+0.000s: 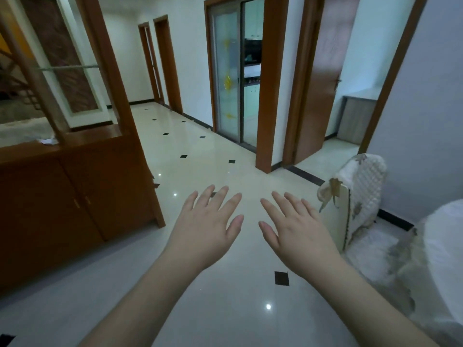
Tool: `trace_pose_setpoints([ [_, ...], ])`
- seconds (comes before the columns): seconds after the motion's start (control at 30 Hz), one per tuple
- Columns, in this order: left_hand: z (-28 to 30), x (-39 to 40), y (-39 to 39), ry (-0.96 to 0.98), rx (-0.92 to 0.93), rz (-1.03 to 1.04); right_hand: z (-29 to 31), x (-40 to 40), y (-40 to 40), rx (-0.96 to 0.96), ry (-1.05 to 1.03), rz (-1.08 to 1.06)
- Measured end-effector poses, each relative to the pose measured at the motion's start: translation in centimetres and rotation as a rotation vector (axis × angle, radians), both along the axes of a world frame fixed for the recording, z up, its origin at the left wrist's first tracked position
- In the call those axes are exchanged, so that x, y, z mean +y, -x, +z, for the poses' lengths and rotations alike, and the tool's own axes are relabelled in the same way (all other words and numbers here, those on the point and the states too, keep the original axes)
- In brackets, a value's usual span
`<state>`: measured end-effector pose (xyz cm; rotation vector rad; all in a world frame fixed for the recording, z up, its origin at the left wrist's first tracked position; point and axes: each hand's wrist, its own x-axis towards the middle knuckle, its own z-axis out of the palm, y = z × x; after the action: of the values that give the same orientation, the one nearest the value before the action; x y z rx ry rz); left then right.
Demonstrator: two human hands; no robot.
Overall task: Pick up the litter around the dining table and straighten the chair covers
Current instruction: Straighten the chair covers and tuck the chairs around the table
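The glossy cream tiled floor (pixel 200 151), set with small black diamond insets, filled most of the view and ran back toward a sliding glass door (pixel 234 73) and an open wooden door (pixel 318 78). At the left stood a tall brown wooden cabinet (pixel 75 191) with glass panels above its cupboard doors. At the right edge a table under a white cloth (pixel 441 259) showed only in part.

Just beside that table stood a dining chair (pixel 350 214), its back upright and its long axis vertical. A white quilted chair cover (pixel 363 181) hung over the back, rumpled, with one corner folded down at the left toward the floor.

Both bare forearms reached forward over the floor, palms down. The left hand (pixel 208 226) had its fingers spread wide and held nothing. The right hand (pixel 298 226) was likewise spread and empty, its outer fingers near the drooping corner of the cover but apart from it; the chair lay just to that hand's right and slightly beyond it. A small scrap of white paper (pixel 48 141) lay on the cabinet ledge, well apart from both hands.
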<state>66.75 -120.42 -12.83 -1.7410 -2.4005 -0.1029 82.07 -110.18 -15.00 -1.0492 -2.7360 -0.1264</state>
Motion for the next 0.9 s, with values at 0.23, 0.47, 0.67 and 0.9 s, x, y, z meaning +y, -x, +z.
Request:
trace_pose_setpoints([
  [0.23,-0.4,13.9,4.3,-0.002,0.026,-0.06,0.1,12.8,3.3,-0.029,0.035,-0.092],
  [0.47,-0.6,23.9,8.7,-0.016,-0.005,-0.1,-0.3,22.1,7.7,-0.011,0.045,-0.086],
  [0.67,-1.5,32.6,14.7,-0.036,0.023,-0.119,-0.7,30.8,13.8,-0.002,0.045,-0.135],
  [0.9,0.3,43.6,24.6,-0.066,-0.02,-0.127,0.4,41.2,22.1,-0.016,0.107,-0.178],
])
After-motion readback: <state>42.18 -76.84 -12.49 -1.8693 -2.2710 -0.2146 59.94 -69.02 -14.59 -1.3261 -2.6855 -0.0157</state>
